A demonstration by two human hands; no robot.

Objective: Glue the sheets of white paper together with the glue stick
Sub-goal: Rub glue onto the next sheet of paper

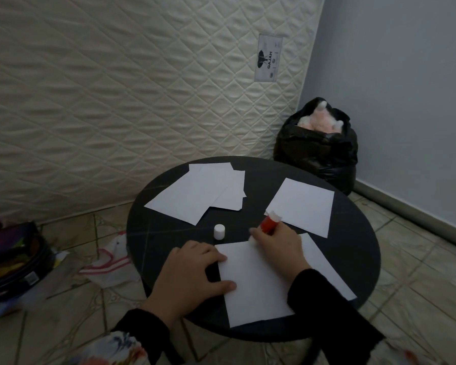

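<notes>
Two hands busy: our left hand (192,270) flattens the flimsy sheet (253,283) (slides easily), right hand (277,246) grips the glue stick (270,224) at twelve o'clock.

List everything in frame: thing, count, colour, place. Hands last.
table: 1, black, round, centre
paper sheets: white; loose stack far left of table, count unclear; one sheet far right; one sheet near edge under the hands, another partly beneath it
glue stick: 1, red, uncapped, in right hand
cap: 1, white, upright on table, mid-left
mattress: 1, cream, quilted, leaning behind
bin bag: 1, black, floor corner, pink stuffing showing
cloth: 1, white with pink stripes, floor left
case: 1, dark, multicoloured contents, floor far left
left hand: pressing near sheet
right hand: holding glue stick
</notes>
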